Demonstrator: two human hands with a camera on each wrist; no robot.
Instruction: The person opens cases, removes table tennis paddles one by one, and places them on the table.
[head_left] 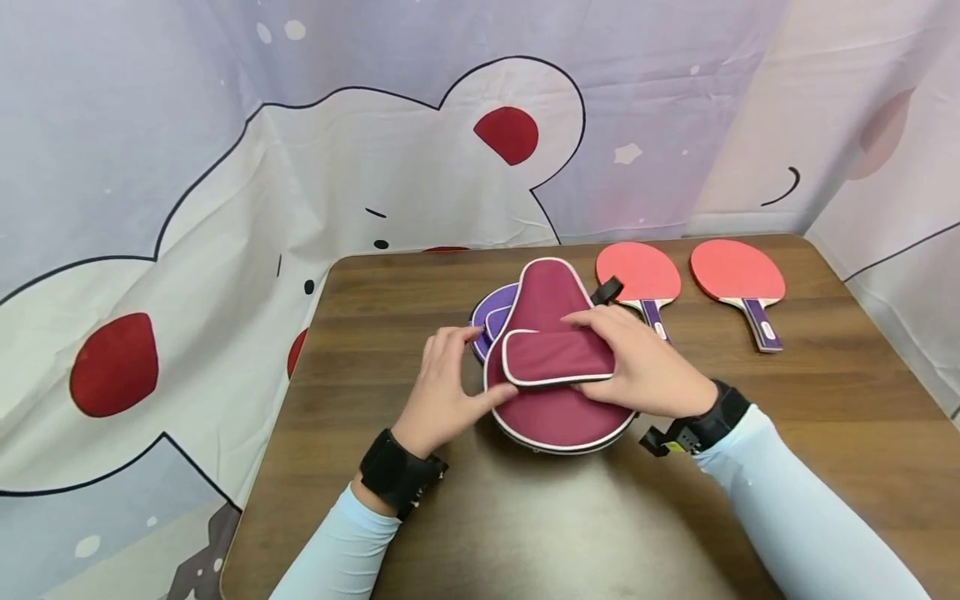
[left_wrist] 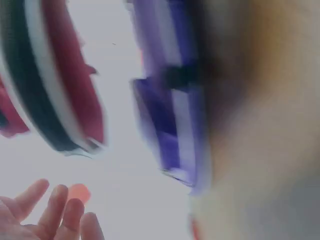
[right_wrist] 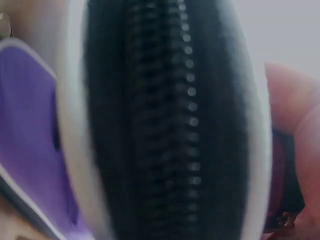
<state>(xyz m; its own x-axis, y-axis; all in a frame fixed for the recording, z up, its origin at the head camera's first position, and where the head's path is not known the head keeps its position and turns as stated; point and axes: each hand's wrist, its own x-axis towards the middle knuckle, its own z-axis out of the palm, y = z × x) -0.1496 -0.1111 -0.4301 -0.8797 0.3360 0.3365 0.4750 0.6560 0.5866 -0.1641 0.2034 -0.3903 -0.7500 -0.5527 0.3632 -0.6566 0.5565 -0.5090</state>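
A maroon table tennis paddle case [head_left: 566, 417] with white piping is held above the table, its narrow end pointing away. My right hand [head_left: 645, 362] grips it by its raised pocket [head_left: 558, 357] on the right side. Partly hidden beneath lies a purple paddle case [head_left: 495, 304]. My left hand [head_left: 442, 387] is at the left of both cases, its fingers spread [left_wrist: 55, 215] and apart from the maroon case in the left wrist view. The black zipper [right_wrist: 187, 100] of the maroon case fills the right wrist view.
Two red paddles, the nearer one [head_left: 637, 271] and the farther-right one [head_left: 738, 271], lie at the back right of the wooden table [head_left: 360, 333]. A black strap [head_left: 607, 290] sticks out beside the maroon case. A patterned curtain [head_left: 225, 208] hangs behind the table.
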